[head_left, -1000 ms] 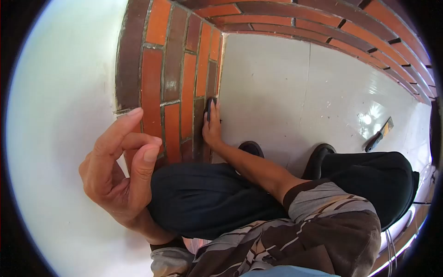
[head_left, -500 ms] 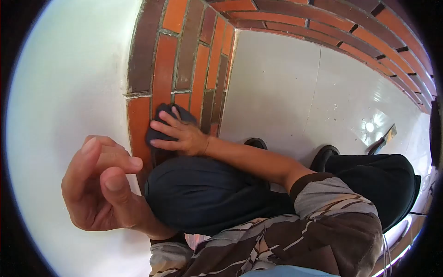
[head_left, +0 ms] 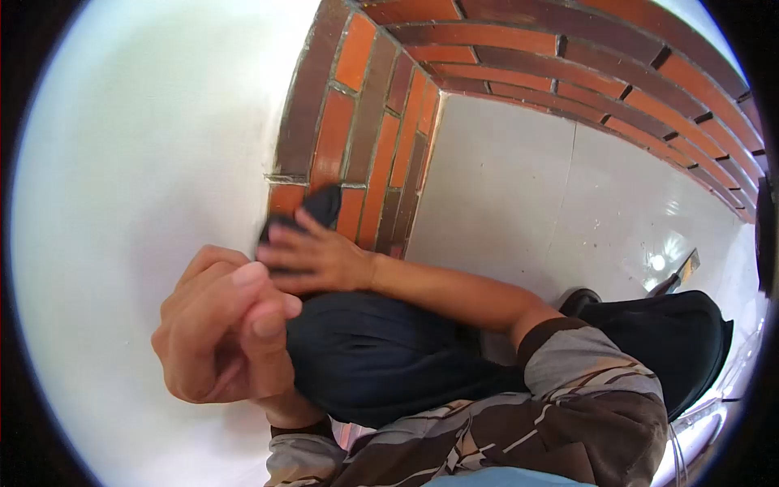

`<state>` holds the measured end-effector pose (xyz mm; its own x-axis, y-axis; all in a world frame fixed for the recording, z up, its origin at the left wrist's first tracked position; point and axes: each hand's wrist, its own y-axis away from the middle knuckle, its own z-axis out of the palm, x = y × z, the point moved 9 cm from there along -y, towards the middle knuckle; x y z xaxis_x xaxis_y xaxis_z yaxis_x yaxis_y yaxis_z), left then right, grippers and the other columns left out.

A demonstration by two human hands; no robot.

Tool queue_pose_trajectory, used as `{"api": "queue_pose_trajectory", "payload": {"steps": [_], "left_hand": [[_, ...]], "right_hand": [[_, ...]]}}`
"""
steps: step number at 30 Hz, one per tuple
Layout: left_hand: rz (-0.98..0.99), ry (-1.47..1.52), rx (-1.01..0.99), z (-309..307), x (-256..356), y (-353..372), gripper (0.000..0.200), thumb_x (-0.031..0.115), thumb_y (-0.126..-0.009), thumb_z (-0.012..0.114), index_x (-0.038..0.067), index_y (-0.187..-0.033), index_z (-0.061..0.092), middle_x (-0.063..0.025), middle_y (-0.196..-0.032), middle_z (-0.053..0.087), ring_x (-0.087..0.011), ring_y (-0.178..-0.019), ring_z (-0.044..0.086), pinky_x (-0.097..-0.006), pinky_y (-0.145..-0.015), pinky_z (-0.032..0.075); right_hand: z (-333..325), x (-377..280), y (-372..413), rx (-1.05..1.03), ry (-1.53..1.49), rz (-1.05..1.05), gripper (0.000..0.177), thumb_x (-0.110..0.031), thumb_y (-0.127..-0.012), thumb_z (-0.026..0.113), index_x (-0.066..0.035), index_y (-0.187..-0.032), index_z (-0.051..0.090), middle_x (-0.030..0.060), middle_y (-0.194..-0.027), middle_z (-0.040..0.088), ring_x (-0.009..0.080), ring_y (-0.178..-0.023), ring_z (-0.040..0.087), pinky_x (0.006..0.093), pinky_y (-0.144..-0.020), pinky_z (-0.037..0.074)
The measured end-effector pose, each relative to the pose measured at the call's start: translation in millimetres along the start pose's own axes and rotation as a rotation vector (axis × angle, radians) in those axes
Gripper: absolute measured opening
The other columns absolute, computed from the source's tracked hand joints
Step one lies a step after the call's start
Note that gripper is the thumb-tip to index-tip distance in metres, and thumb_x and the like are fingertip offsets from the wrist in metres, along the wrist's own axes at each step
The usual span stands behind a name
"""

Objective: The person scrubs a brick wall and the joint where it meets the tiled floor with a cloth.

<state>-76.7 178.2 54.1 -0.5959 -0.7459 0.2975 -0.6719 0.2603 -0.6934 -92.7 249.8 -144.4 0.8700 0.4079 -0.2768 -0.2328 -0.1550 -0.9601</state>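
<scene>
Crouching close to the brick wall (head_left: 373, 122), the person has the right hand (head_left: 320, 260) laid over a dark cloth (head_left: 323, 204), fingers spread and fairly flat, pinning it against the lowest bricks right where the brick wall meets the white wall (head_left: 146, 162). That flat spread looks meant to keep the whole cloth bearing on the brick face rather than bunching. The arm reaches across the bent knee (head_left: 381, 357) to get there, which would explain the low, folded posture. The left hand (head_left: 223, 333) hangs in front of the white wall, just beside the brick wall's edge, fingers curled in toward the palm with the thumb against them. I can see nothing held in it, and it touches neither wall, so it seems simply kept out of the way. Well away from the brick wall, a scraper (head_left: 677, 274) lies on the pale tiled floor (head_left: 519, 187), beyond a dark shoe (head_left: 578, 299).
</scene>
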Motion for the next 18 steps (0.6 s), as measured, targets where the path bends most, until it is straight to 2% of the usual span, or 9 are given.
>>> {"api": "queue_pose_trajectory", "payload": {"steps": [3,4,6,8,11,14,16,18], "left_hand": [[0.071,-0.033,-0.082,2.3,10.1,-3.6,0.017,0.005,-0.086,0.066,-0.005,-0.099,0.063,-0.0047,-0.049,0.056,-0.0144,-0.041,0.049,-0.0301,-0.044,0.040],[0.067,-0.064,-0.096,-0.9,11.9,-0.8,0.016,0.006,-0.085,0.066,-0.004,-0.097,0.062,-0.0047,-0.049,0.056,-0.0141,-0.040,0.048,-0.0295,-0.043,0.039],[0.029,-0.085,-0.032,-14.7,17.4,6.1,0.016,0.006,-0.085,0.066,-0.004,-0.096,0.061,-0.0050,-0.049,0.056,-0.0139,-0.040,0.048,-0.0288,-0.044,0.039],[0.027,-0.092,-0.020,-18.2,21.4,6.7,0.015,0.007,-0.085,0.066,-0.003,-0.095,0.061,-0.0053,-0.049,0.057,-0.0136,-0.039,0.048,-0.0283,-0.044,0.039],[0.075,-0.058,-0.093,-10.3,27.0,-0.8,0.014,0.007,-0.085,0.066,-0.003,-0.093,0.061,-0.0050,-0.050,0.057,-0.0137,-0.039,0.048,-0.0281,-0.044,0.040],[0.085,-0.050,-0.076,0.4,21.6,-6.1,0.014,0.005,-0.080,0.070,-0.005,-0.088,0.063,-0.0057,-0.051,0.057,-0.0148,-0.040,0.050,-0.0283,-0.044,0.041],[0.088,-0.054,-0.075,7.0,18.4,-9.3,0.014,0.003,-0.077,0.071,-0.006,-0.085,0.064,-0.0061,-0.052,0.057,-0.0153,-0.040,0.050,-0.0283,-0.044,0.041],[0.089,-0.027,-0.093,9.4,16.3,-10.2,0.014,0.003,-0.076,0.072,-0.006,-0.084,0.065,-0.0067,-0.052,0.057,-0.0154,-0.040,0.050,-0.0284,-0.044,0.040]], "right_hand": [[-23.9,43.2,9.4,0.107,0.118,0.007,0.051,-0.006,-0.081,0.054,-0.019,-0.131,0.057,0.0172,-0.152,0.037,0.0377,-0.146,0.024,0.0663,-0.114,0.008],[-52.8,76.9,-4.1,0.199,0.114,0.142,0.060,0.002,-0.078,0.054,-0.016,-0.135,0.053,0.0153,-0.153,0.035,0.0383,-0.146,0.023,0.0640,-0.114,0.015],[-111.8,143.0,-30.2,0.448,0.253,0.425,0.066,0.007,-0.074,0.049,-0.012,-0.138,0.050,0.0175,-0.153,0.034,0.0406,-0.145,0.022,0.0633,-0.115,0.014],[-142.7,191.5,-51.0,0.628,0.275,0.517,0.072,0.011,-0.071,0.045,-0.007,-0.140,0.046,0.0196,-0.153,0.032,0.0447,-0.144,0.021,0.0631,-0.115,0.014],[-133.2,161.4,-74.8,0.540,0.277,0.478,0.065,0.010,-0.077,0.043,-0.007,-0.140,0.046,0.0195,-0.153,0.033,0.0427,-0.144,0.023,0.0582,-0.116,0.016],[-64.3,77.1,-40.0,0.214,0.161,0.233,0.062,0.007,-0.077,0.047,-0.009,-0.137,0.050,0.0210,-0.152,0.034,0.0440,-0.145,0.021,0.0683,-0.111,0.016],[-35.5,41.3,5.6,0.120,-0.008,0.136,0.058,0.006,-0.080,0.047,-0.008,-0.136,0.050,0.0213,-0.152,0.033,0.0435,-0.145,0.021,0.0713,-0.109,0.016],[-49.0,65.4,10.5,0.233,0.114,0.172,0.066,0.008,-0.073,0.054,-0.008,-0.138,0.049,0.0209,-0.153,0.032,0.0426,-0.144,0.024,0.0667,-0.111,0.018]]}}
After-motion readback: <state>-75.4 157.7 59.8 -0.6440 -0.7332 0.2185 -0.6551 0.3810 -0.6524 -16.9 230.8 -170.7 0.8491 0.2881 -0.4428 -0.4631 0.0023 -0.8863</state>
